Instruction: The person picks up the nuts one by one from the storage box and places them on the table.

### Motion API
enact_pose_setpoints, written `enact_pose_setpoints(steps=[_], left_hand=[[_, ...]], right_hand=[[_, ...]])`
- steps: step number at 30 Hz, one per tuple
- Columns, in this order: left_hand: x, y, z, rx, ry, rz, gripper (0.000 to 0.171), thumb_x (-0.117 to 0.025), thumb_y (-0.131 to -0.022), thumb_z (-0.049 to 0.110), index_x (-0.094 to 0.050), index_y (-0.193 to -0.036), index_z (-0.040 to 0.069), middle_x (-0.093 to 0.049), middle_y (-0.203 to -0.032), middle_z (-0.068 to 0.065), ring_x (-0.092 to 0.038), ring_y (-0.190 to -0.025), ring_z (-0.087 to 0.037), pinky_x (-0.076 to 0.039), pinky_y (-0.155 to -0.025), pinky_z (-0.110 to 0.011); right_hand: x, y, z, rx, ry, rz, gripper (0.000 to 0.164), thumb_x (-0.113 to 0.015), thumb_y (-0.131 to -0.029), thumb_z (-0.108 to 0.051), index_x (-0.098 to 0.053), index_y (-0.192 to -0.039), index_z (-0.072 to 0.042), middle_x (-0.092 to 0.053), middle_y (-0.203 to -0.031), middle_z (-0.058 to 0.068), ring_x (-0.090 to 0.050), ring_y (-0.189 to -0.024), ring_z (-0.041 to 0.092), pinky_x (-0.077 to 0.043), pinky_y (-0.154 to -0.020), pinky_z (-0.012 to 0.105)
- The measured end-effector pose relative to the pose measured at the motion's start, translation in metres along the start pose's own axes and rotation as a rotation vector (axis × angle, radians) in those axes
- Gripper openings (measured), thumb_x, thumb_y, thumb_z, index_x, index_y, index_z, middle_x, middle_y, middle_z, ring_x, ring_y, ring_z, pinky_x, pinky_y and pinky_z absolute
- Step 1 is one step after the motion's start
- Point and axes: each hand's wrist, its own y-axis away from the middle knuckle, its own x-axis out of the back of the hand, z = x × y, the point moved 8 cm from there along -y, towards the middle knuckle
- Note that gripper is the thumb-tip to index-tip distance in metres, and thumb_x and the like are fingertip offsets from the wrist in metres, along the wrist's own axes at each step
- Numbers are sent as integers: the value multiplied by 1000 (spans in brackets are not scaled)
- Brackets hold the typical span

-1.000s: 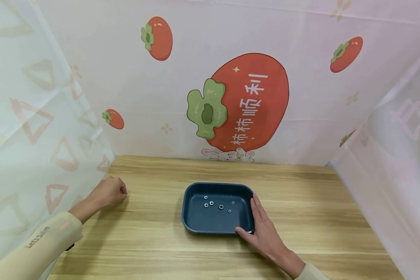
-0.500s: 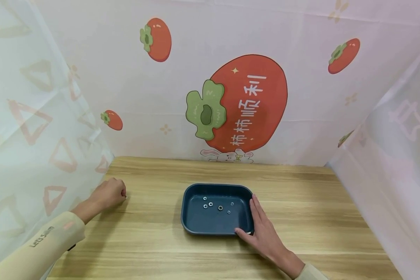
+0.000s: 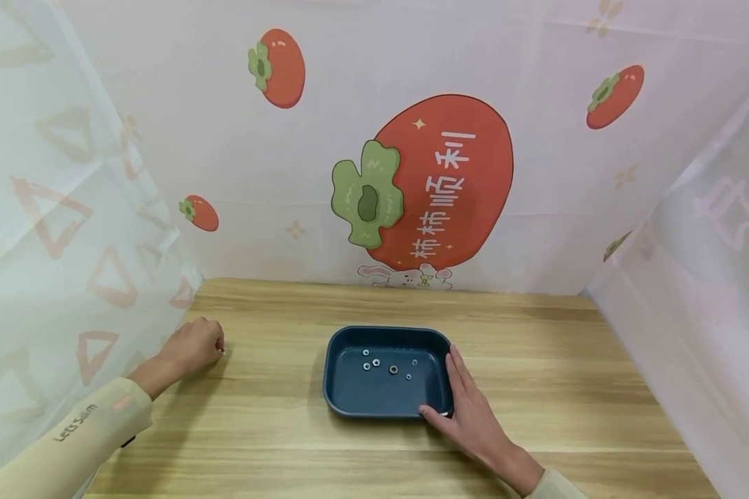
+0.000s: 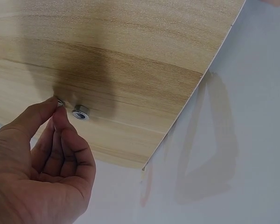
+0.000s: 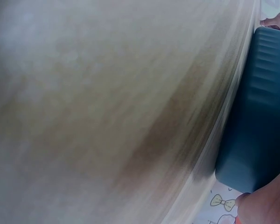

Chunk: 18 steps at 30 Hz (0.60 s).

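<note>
At the table's left side, my left hand point(image 3: 190, 348) pinches a small metal nut point(image 4: 60, 102) between thumb and fingertip, the other fingers curled in. A second, larger metal nut point(image 4: 80, 112) lies on the wood just beside those fingertips in the left wrist view; the hand hides it in the head view. Mid-table sits a dark blue rectangular tray point(image 3: 374, 400) with several metal nuts point(image 3: 393, 369) of differing sizes scattered on its floor. My right hand point(image 3: 474, 419) rests on the tray's near right corner, fingers straight along the right wall, thumb on the near rim.
The wood-grain table point(image 3: 274, 443) ends at a back cloth point(image 3: 274, 249) printed with persimmons. Pale cloth walls stand along the left point(image 3: 87, 242) and right point(image 3: 711, 277) edges.
My left hand has shifted very slightly toward me, keeping its pinch near the same spot. My right hand, the tray and the nuts in it stay where they were.
</note>
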Motion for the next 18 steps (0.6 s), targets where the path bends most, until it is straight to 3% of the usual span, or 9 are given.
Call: enact_pose_setpoints(steps=[6,13,15,18], left_hand=[[3,1,0,1,-7,-2,50,-70,-77,-6,-36,-55,23,-27,-59,10,-26,-57,-10,-25,-53,-29],[13,2,7,-4,36,29,55,-66,-77,-6,-23,-62,24,-10,-63,12,-12,-59,-10,-15,-53,-26],[15,1,10,-16,33,45,55,-67,-76,-6,-23,-63,23,-10,-63,12,-12,-59,-10,-14,-54,-26],[16,-3,16,-20,28,42,49,-75,-81,-2,-39,-57,20,-25,-57,14,-20,-57,-9,-21,-53,-27]], right_hand=[[0,0,0,15,4,8,106,-77,-92,-53,-25,-164,5,-14,-176,17,-35,-155,41,-41,-115,59],[0,0,1,17,-4,10,107,-77,-92,-54,-25,-165,5,-13,-177,14,-33,-156,38,-41,-116,58],[0,1,1,17,-5,10,107,-77,-93,-54,-25,-165,5,-12,-177,14,-33,-156,38,-41,-116,59],[0,1,1,16,-8,8,107,-77,-93,-54,-25,-165,5,-12,-177,13,-33,-156,38,-41,-116,59]])
